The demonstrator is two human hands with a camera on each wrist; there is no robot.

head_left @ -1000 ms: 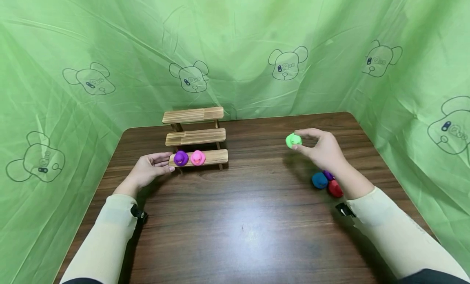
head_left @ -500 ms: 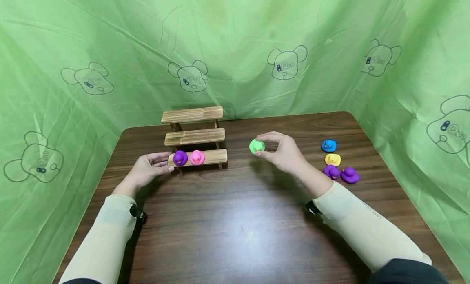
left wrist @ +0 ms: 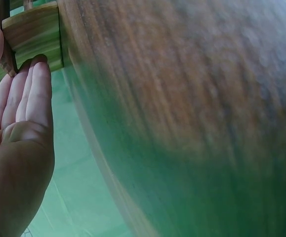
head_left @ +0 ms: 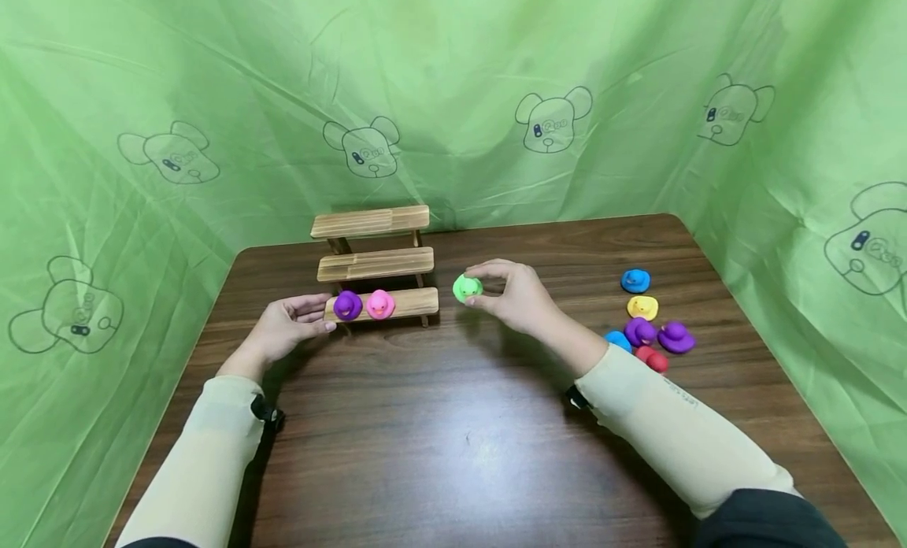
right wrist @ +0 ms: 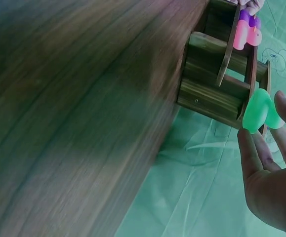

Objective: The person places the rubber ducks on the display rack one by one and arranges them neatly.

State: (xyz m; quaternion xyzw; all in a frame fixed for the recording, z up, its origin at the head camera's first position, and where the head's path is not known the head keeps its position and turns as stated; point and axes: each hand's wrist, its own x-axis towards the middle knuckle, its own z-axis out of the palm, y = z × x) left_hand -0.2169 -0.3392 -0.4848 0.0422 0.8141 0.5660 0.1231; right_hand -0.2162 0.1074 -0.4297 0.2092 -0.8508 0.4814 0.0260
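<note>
My right hand [head_left: 520, 296] pinches a light green rubber duck [head_left: 467, 289] between thumb and fingertips, just right of the three-tier wooden stand [head_left: 414, 301]. In the right wrist view the green duck [right wrist: 257, 111] overlaps the stand's end. A purple duck [head_left: 347, 305] and a pink duck [head_left: 380, 305] sit side by side on the lowest step, toward its left end. That step's left end is gripped by my left hand [head_left: 279, 329], thumb in front and fingers behind. The left wrist view shows those fingers [left wrist: 38, 94] reaching along the stand's wooden part [left wrist: 34, 32].
On the right of the brown table [head_left: 453, 453] is a loose group of ducks: a blue duck [head_left: 635, 280], a yellow duck [head_left: 642, 308], two purple ones, a red duck [head_left: 653, 359] and another blue one, partly behind my right sleeve [head_left: 659, 414]. Green cloth [head_left: 468, 162] hangs behind the table.
My right hand has carried the green duck leftward across the table, close to the stand. The ducks on the right have come into view from behind that arm. My left hand stays put.
</note>
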